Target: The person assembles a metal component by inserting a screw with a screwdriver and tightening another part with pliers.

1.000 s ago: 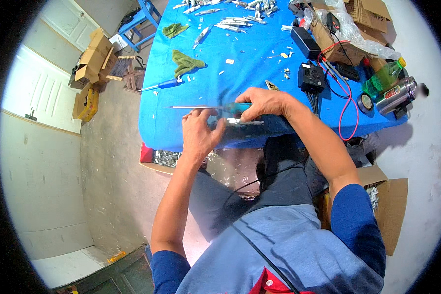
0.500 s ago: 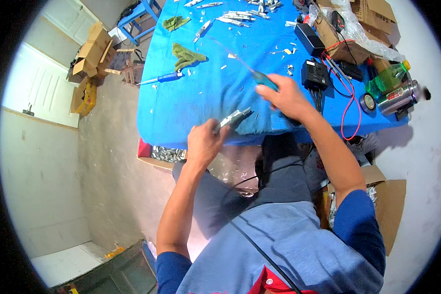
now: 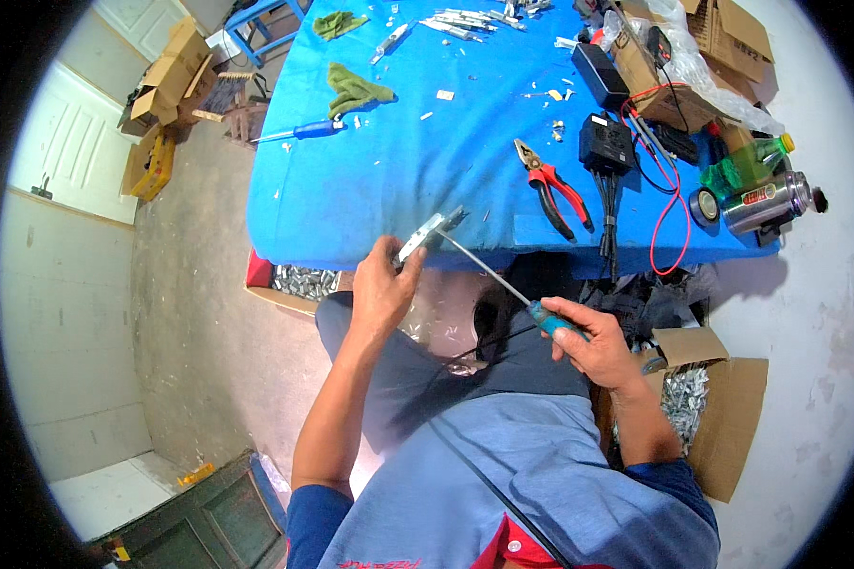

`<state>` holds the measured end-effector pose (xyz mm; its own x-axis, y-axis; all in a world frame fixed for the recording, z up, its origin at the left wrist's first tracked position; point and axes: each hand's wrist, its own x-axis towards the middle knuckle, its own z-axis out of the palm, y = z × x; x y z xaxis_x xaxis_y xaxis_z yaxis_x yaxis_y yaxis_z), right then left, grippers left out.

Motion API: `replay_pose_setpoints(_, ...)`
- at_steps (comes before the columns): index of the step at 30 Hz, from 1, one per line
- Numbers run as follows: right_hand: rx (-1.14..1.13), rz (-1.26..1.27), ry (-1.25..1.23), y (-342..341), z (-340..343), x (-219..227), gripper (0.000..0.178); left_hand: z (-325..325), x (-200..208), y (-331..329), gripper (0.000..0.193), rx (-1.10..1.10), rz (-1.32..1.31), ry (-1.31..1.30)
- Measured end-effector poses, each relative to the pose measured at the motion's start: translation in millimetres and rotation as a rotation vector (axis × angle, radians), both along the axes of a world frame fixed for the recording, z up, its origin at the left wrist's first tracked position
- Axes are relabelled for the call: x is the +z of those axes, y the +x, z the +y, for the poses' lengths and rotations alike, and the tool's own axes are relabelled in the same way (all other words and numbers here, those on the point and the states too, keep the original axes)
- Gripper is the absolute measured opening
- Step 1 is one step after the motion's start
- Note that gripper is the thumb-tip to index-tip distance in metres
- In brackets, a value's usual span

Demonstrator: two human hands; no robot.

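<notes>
My left hand (image 3: pixel 386 284) is closed round one end of a slim silver-white metal piece (image 3: pixel 421 235), which it keeps tilted over the table's near edge. My right hand (image 3: pixel 593 343) grips the teal handle of a screwdriver (image 3: pixel 487 269). The screwdriver's shaft points up and left, and its tip meets the metal piece near the middle; whether it sits in a gap there is too small to tell. Red-handled pliers (image 3: pixel 553 189) lie with their jaws parted on the blue cloth (image 3: pixel 351 204), to the right of the metal piece.
A blue-handled screwdriver (image 3: pixel 317 129) and a green rag (image 3: pixel 356 90) lie at left. Similar metal pieces (image 3: pixel 455 23) are heaped at the back. A black adapter (image 3: pixel 605 142), red cable, bottle (image 3: pixel 754 159) and steel flask (image 3: pixel 767 204) crowd the right. Boxes of metal parts (image 3: pixel 685 403) stand below.
My right hand has swung down and toward me, bringing the screwdriver's tip to the metal piece. The pliers, hidden before, now show. My left hand keeps its hold.
</notes>
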<state>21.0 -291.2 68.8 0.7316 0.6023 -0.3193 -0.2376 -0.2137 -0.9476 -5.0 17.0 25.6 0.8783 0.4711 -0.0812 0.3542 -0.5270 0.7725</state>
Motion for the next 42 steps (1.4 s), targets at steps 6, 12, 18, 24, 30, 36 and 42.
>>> replay_pose_setpoints(6, -0.059, -0.05, 0.013, -10.5, 10.6, -10.3, 0.04, 1.3, -7.5, 3.2, 0.044, 0.02, 0.02, 0.039)
replay_pose_setpoints(12, -0.061, -0.215, -0.061, -11.5, 18.7, -8.3, 0.037, -6.2, -2.5, 2.8, 0.041, 0.026, 0.028, 0.087)
replay_pose_setpoints(18, -0.059, -0.049, 0.016, -15.3, 20.5, -7.8, 0.045, -16.3, -1.1, 0.9, 0.034, 0.002, 0.044, 0.183)
replay_pose_setpoints(24, -0.038, 0.142, 0.032, -8.3, 20.0, 8.5, 0.047, -18.4, 4.0, -0.7, 0.031, -0.078, 0.126, 0.233)
replay_pose_setpoints(30, -0.002, -0.352, -0.176, -10.2, 28.1, 3.9, 0.038, -17.5, -4.0, -1.3, 0.027, -0.095, 0.122, 0.319)
replay_pose_setpoints(36, 0.07, -0.74, -0.338, -8.8, 33.4, 10.7, 0.038, -22.2, 2.2, 1.8, 0.029, -0.102, 0.107, 0.343)
replay_pose_setpoints(42, 0.118, -0.964, -0.411, -7.4, 36.6, 9.8, 0.039, -23.6, -4.9, 3.2, 0.029, -0.07, 0.125, 0.394)
